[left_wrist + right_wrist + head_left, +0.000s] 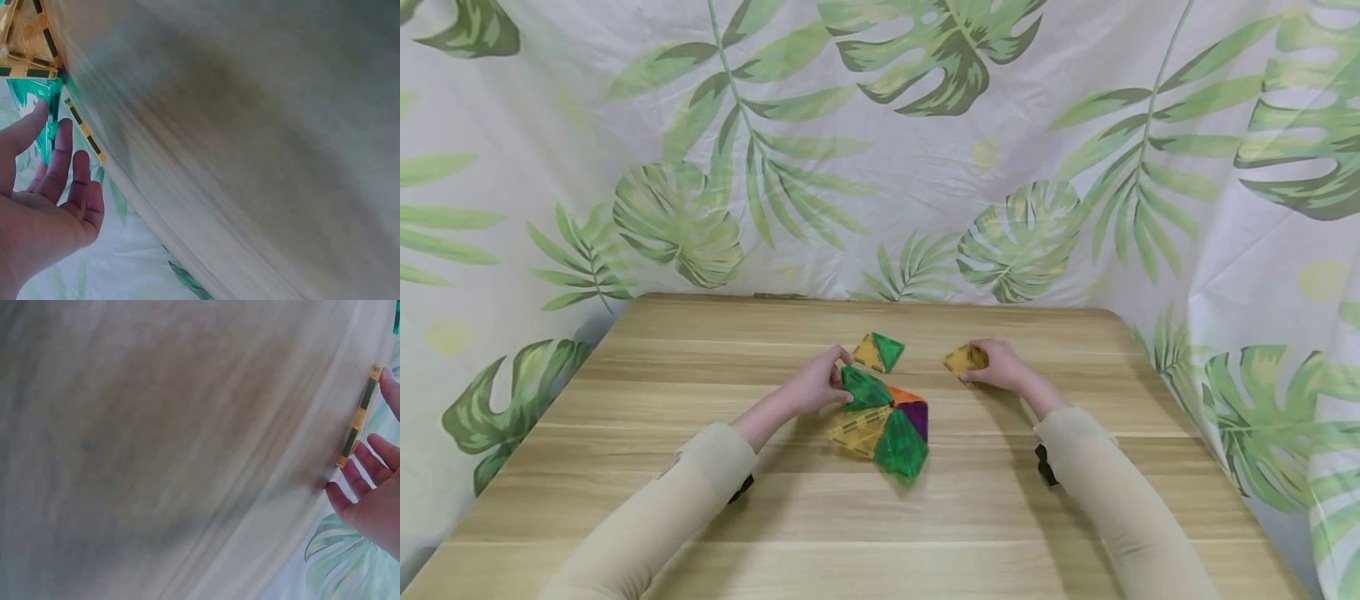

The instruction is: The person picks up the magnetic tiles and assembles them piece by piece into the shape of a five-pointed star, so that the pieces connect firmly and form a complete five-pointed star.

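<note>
My left hand pinches a green magnetic tile at the left of a fan of joined translucent tiles. That fan also has a yellow tile, another green one, a purple one and an orange one. In the left wrist view, thumb and fingers lie on either side of the green tile, beside a yellow one. To the right, my right hand pinches a separate yellow tile. The right wrist view shows this tile edge-on between thumb and fingers.
Behind the fan, a yellow triangle and a green triangle lie side by side. Everything is on a wooden table. A leaf-print cloth hangs along its back and sides.
</note>
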Tool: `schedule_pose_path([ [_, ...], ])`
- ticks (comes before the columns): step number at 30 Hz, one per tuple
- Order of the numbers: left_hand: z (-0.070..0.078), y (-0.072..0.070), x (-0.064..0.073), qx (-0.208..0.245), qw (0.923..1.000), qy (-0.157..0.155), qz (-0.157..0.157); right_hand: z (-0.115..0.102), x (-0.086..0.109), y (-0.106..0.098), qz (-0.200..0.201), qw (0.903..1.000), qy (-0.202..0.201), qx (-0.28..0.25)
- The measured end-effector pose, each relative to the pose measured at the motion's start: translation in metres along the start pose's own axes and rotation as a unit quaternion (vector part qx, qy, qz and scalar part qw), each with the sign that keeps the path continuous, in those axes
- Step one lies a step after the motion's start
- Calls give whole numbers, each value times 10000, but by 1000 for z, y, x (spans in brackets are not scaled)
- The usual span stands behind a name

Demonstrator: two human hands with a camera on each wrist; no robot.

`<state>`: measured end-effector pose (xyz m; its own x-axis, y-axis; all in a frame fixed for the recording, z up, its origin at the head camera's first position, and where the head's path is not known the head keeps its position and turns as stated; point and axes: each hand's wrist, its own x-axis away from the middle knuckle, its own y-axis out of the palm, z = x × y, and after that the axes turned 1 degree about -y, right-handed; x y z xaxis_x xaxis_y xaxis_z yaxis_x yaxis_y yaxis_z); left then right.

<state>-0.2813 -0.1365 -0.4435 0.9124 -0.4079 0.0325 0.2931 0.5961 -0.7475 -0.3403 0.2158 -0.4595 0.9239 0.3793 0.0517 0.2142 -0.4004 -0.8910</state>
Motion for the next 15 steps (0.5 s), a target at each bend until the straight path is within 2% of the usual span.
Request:
schedule_pose_path([
  [4,2,1,6,-197,9996,-105,193,-1,3,-4,-230,9994,245,76],
  [10,5,5,13,-328,9985,-303,306,0,5,-9,-654,9962,538,-192],
  [15,7,7,18,-378,9982,-306,338,2,5,-9,-586,9961,563,-357],
])
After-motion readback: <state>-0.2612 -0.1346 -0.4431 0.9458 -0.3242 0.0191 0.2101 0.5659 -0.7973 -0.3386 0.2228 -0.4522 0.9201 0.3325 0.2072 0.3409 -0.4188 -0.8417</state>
